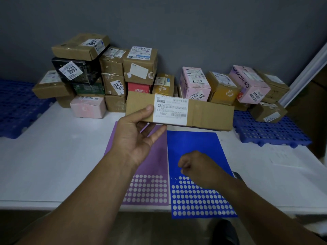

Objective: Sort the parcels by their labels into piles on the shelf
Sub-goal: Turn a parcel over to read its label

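Dim, soft, bluish light; wide-angle bending at edges (right side worst); faint overall blur

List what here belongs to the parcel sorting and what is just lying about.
Job: long parcel, held by the left hand; left parcel stack; right parcel group; probably the purple sticker sheet and blue sticker sheet.
Lying about: right blue grid; left blue grid; white paper sheet.

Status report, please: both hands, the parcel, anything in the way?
Left hand holds long parcel by its left end, label P802 facing camera. Right hand curled above blue sticker sheet. Path to piles open.
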